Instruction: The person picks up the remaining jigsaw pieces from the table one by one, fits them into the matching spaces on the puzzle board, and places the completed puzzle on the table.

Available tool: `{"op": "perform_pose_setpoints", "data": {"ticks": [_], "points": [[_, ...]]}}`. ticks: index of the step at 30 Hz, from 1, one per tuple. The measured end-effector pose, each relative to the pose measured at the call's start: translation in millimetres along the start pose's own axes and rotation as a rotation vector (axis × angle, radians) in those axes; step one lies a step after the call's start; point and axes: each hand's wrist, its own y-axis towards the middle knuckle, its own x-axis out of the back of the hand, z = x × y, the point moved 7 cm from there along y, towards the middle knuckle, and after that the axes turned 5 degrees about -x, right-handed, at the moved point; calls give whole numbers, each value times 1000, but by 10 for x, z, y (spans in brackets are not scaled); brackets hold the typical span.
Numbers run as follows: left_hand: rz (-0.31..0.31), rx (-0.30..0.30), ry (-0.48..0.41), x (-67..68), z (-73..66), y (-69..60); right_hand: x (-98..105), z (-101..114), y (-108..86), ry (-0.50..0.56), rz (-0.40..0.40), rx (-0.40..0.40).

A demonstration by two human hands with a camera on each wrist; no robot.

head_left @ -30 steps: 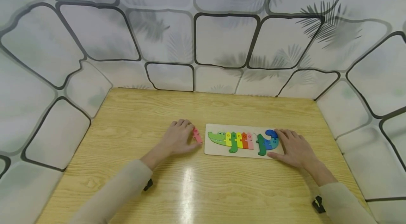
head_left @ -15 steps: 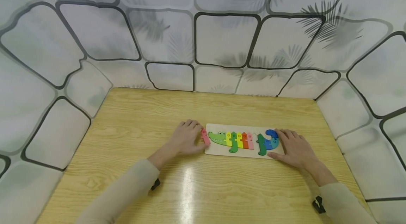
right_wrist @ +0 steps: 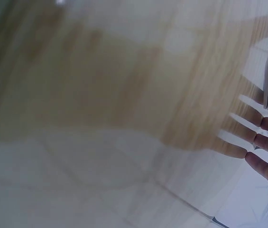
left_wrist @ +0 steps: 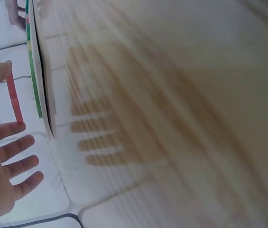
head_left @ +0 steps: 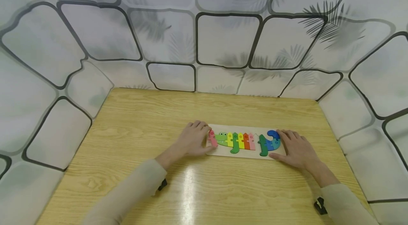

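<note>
A pale wooden crocodile puzzle board [head_left: 248, 156] lies on the table, with several bright pieces in place. A bare slot [head_left: 256, 143] shows between the light pink piece [head_left: 251, 141] and the green hind-leg piece [head_left: 263, 145]. My left hand [head_left: 194, 139] pinches a pinkish-red puzzle piece [head_left: 213, 138] between thumb and index finger. It hovers over the board's left end, in front of the green head piece [head_left: 222, 139]; the left wrist view shows the red piece [left_wrist: 14, 97] apart from the board. My right hand [head_left: 294, 149] rests at the board's right end by the blue tail [head_left: 273, 134], fingers spread.
The wood-grain table [head_left: 153, 111] is glossy and mirrors the hands in both wrist views. A white wall covering [head_left: 226, 41] with dark stone outlines and leaf prints encloses the table at the back and both sides.
My left hand has moved right with the pinkish-red puzzle piece, from beside the board to above its left end. My right hand and the board have stayed in place.
</note>
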Motion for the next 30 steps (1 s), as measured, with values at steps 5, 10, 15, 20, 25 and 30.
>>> {"op": "perform_pose_setpoints", "data": {"ticks": [5,10,15,20,25,30], "points": [[2,-7,-5,-7,-75,56,-1,-5,-1,-4,8,-2],[-5,-25,5,4,-164,114,6,-2,3,-11,12,6],[-4,-38,3,2,-240,170,13,1,-4,-12,9,8],[2,-49,-9,-13,-313,236,11,-4,-6,-11,12,7],[17,-53,-20,-33,-383,307,13,0,-2,-11,11,7],[9,-74,-16,-51,-443,366,32,12,-6,-2,6,6]]}}
